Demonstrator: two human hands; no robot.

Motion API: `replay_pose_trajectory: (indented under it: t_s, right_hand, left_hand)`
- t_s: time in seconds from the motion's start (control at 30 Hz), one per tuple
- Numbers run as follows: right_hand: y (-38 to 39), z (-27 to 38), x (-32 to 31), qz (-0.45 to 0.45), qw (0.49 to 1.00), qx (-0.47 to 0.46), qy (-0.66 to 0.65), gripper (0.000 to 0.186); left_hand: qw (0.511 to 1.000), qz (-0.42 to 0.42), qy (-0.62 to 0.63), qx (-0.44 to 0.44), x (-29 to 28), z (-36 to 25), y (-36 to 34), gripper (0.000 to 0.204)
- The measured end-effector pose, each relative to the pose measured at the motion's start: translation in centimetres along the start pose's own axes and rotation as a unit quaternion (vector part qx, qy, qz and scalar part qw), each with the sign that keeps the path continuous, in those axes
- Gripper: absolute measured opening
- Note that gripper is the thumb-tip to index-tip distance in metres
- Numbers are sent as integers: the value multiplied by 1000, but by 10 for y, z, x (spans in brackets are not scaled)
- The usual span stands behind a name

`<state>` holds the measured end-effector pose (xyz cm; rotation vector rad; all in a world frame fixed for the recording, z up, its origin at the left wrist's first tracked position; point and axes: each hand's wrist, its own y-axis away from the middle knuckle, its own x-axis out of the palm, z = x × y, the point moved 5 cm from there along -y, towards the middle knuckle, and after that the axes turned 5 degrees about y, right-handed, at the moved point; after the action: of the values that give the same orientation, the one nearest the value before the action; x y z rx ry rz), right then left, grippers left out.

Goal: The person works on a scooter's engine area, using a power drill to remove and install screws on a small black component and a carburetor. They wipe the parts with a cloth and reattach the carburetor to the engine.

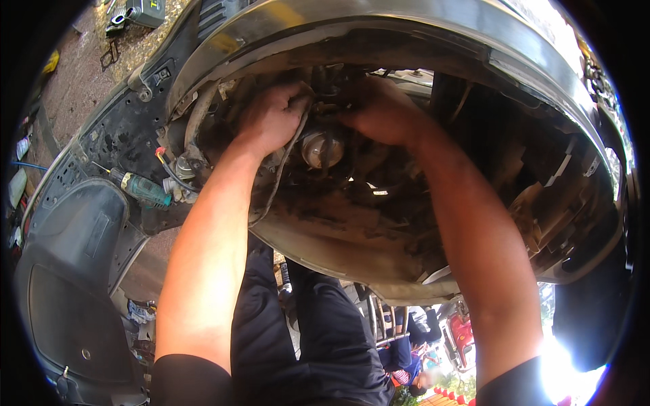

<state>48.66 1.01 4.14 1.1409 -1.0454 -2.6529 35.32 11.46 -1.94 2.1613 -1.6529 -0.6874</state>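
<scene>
Both my hands reach into the dark, dirty hollow of a vehicle body panel (379,254). My left hand (274,114) is closed, its fingers curled at the far side of the hollow. A thin grey cable (281,172) runs down along it and hangs over the near rim; whether the fingers grip it I cannot tell. To its right, my right hand (382,115) has its fingers bent inward, the tips lost in shadow among dark parts. A round metal part (322,149) shows between and below the hands.
A screwdriver (141,187) with a teal and yellow handle lies left of my left forearm, beside a red-tipped cable (162,157). A dark bottle (145,11) stands on the ground at far left. A black plastic cover (71,304) is at near left. Another person (399,358) is behind, below the panel.
</scene>
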Motion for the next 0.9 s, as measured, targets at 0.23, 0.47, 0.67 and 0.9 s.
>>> replay_pose_trajectory:
  t_s: [0.23, 0.47, 0.67, 0.9]
  right_hand:
    - [0, 5, 0, -72, 991, -98, 59, 29]
    - [0, -5, 0, -17, 1000, 3, -22, 28]
    - [1, -2, -1, -36, 998, -26, -43, 27]
    - [0, -4, -1, -11, 999, 2, -49, 25]
  left_hand:
    - [999, 15, -8, 31, -1, 0, 2, 19]
    - [1000, -13, -20, -13, 1, 0, 1, 19]
    - [1000, 21, -6, -7, 3, 0, 1, 19]
    - [998, -11, -64, 2, 1, -1, 0, 18]
